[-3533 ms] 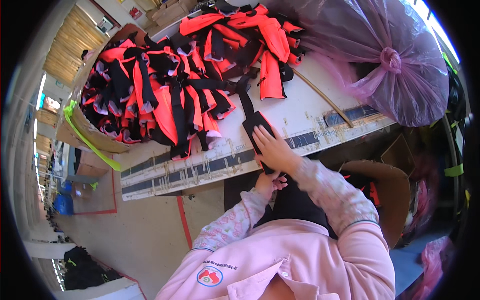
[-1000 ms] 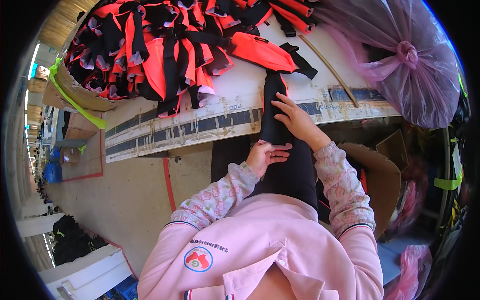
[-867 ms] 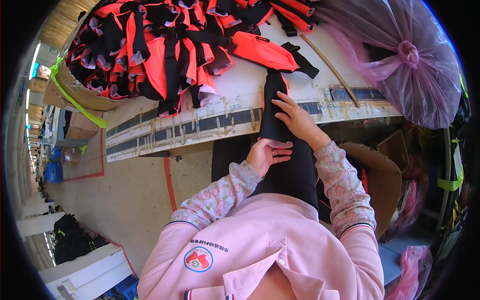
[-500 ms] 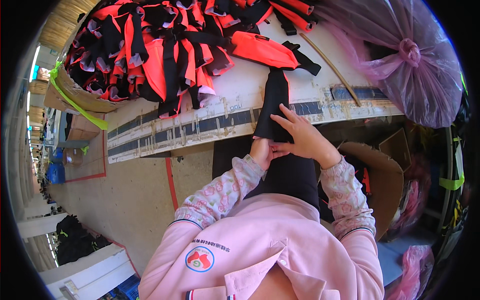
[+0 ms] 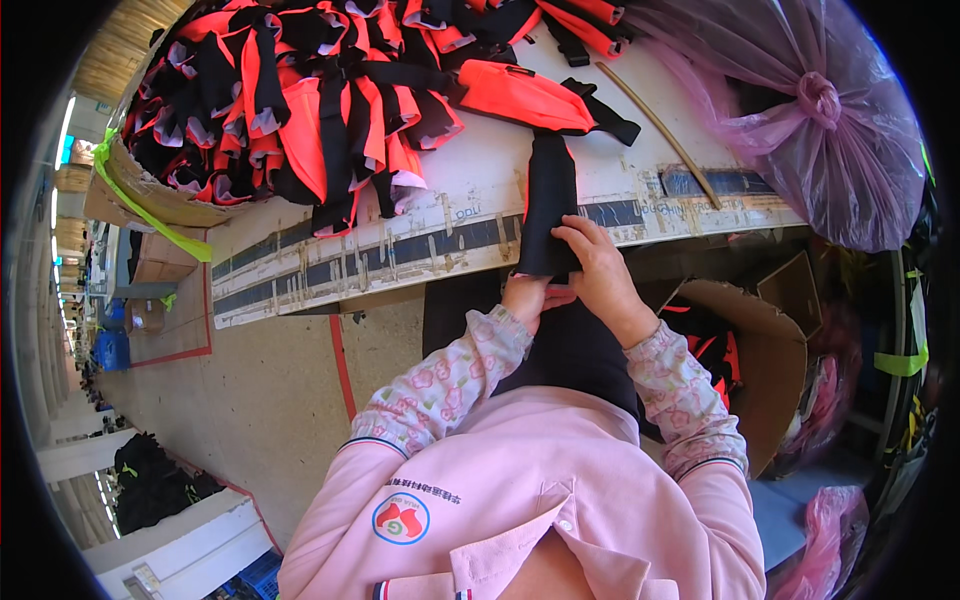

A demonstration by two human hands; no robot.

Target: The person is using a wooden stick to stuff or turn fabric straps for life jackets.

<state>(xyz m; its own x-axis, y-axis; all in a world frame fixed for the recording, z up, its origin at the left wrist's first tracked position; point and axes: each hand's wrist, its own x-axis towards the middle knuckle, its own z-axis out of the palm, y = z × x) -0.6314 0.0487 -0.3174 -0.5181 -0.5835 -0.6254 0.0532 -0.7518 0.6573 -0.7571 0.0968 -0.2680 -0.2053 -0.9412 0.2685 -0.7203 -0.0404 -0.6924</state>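
Note:
A black fabric strip (image 5: 548, 205) with a thin orange edge lies over the table's front edge, its lower end toward me. My left hand (image 5: 527, 300) holds that lower end from beneath, and the fabric hides part of its fingers. At the strip's right edge, my right hand (image 5: 602, 280) has its fingers bent over the cloth, closed on it. The strip's far end meets an orange fabric piece (image 5: 525, 97) with black straps; whether they are joined I cannot tell.
A heap of orange and black fabric pieces (image 5: 300, 110) covers the table's (image 5: 440, 215) left. A thin wooden stick (image 5: 655, 130) and a knotted pink plastic bag (image 5: 820, 110) are on the right. Below stands an open cardboard box (image 5: 765, 370) with similar pieces.
My right hand has drawn its spread fingers together and now grips the strip's right edge. The strip's lower end has shifted slightly; my left hand stays nearly in place.

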